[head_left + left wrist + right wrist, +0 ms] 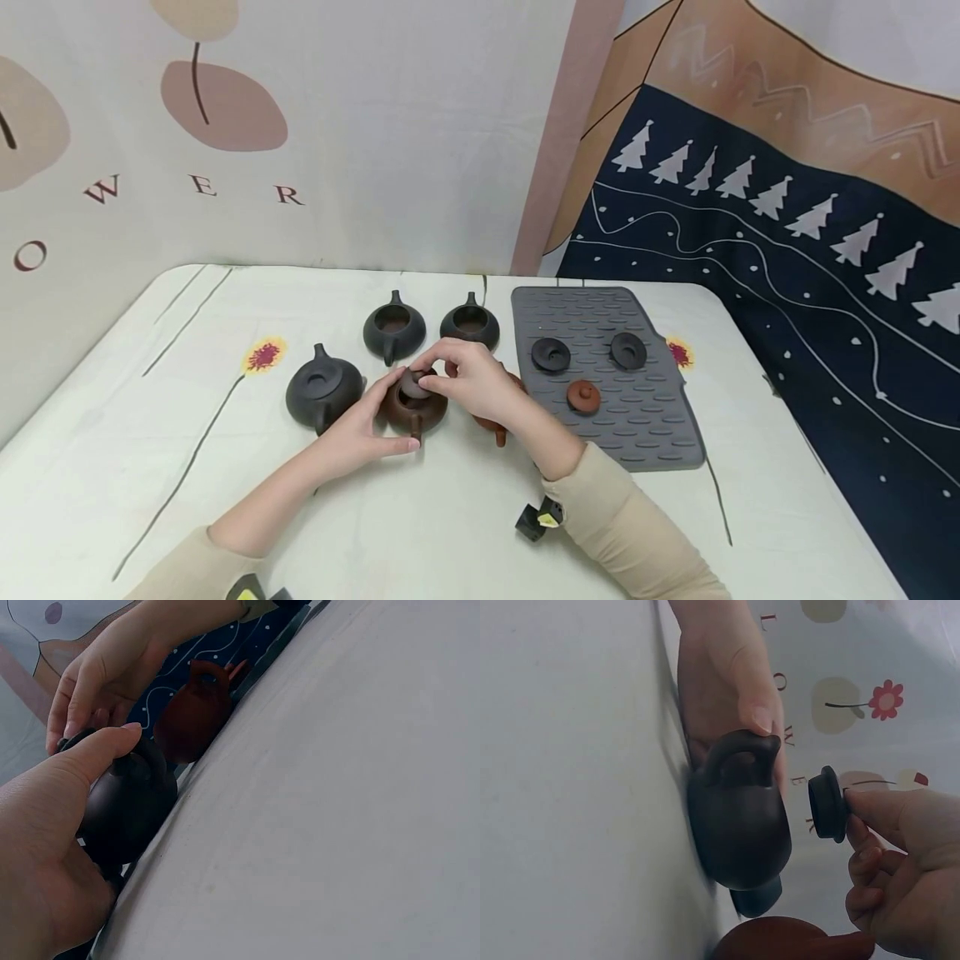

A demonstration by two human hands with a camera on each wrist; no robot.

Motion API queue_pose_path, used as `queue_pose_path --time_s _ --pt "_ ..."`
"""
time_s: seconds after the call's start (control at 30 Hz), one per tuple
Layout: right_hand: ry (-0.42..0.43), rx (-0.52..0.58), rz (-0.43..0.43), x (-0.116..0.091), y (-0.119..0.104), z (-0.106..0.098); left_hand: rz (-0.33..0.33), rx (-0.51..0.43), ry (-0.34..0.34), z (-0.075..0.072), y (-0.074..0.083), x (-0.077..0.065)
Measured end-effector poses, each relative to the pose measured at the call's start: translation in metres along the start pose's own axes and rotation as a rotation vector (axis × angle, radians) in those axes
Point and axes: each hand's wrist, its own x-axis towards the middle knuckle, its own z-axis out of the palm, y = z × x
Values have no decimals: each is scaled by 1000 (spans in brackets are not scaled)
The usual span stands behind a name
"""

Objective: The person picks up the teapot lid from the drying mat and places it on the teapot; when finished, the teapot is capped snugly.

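Observation:
A dark brown teapot (431, 414) stands on the table with its mouth partly uncovered and its handle toward me. My left hand (366, 433) holds it from the left, fingers along its side and thumb at the handle. Between thumb and fingertips, my right hand (476, 382) pinches the brown lid (412, 384) by its knob. In the right wrist view the lid (827, 804) is tilted and apart from the teapot (739, 832). A reddish-brown teapot (491, 425) is partly hidden under my right hand.
At the left sits a black teapot (326, 390) with its lid on. Two black lidless teapots (394, 329) stand behind my hands. On the grey mat (637, 433) lie two dark lids (551, 354) and a reddish lid (583, 397).

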Motion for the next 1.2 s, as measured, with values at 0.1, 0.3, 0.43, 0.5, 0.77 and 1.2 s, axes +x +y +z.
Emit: queue_pose_path --time_s 0.1,0.3,0.43,0.5,0.77,1.2 --pt "-10 -14 12 1 2 3 1 0 0 0 0 -1" --pt "-29 -28 36 4 7 8 9 6 1 0 -1 0" --pt "-42 -29 53 5 9 10 19 15 1 0 -2 1" --pt "-45 -32 59 5 9 11 24 16 -1 0 -2 1" --pt "-48 -41 68 8 12 16 20 11 -6 0 -2 1" --pt "-49 -35 76 6 12 17 25 12 -3 1 -2 0"
